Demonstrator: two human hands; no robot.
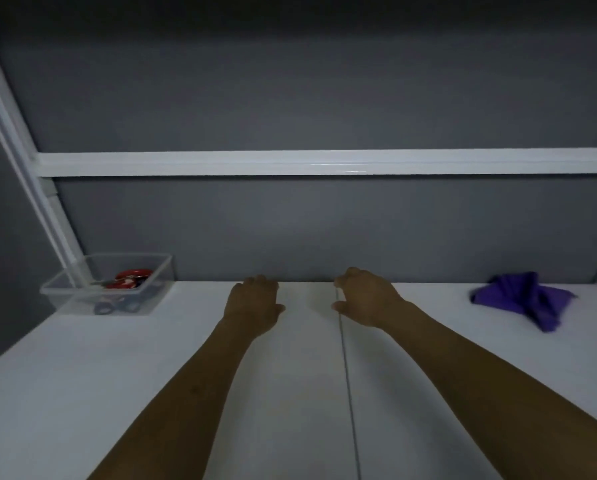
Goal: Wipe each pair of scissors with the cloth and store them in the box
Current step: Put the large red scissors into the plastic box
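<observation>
A clear plastic box [158, 271] stands at the table's far left corner. Inside it lie scissors with red handles [130, 278] and another pair with dark blue handles [111, 307]. A crumpled purple cloth [529, 297] lies at the far right of the table. My left hand [253, 303] and my right hand [366, 296] rest palm down on the white table [151, 375] near its back edge, between the box and the cloth. Both hands hold nothing, with fingers loosely curled downward. No scissors lie on the tabletop itself.
A grey partition wall with a white horizontal rail [325, 162] rises right behind the table. A white post [30, 174] slants down to the box at the left. A thin seam [347, 393] runs across the tabletop under my right forearm.
</observation>
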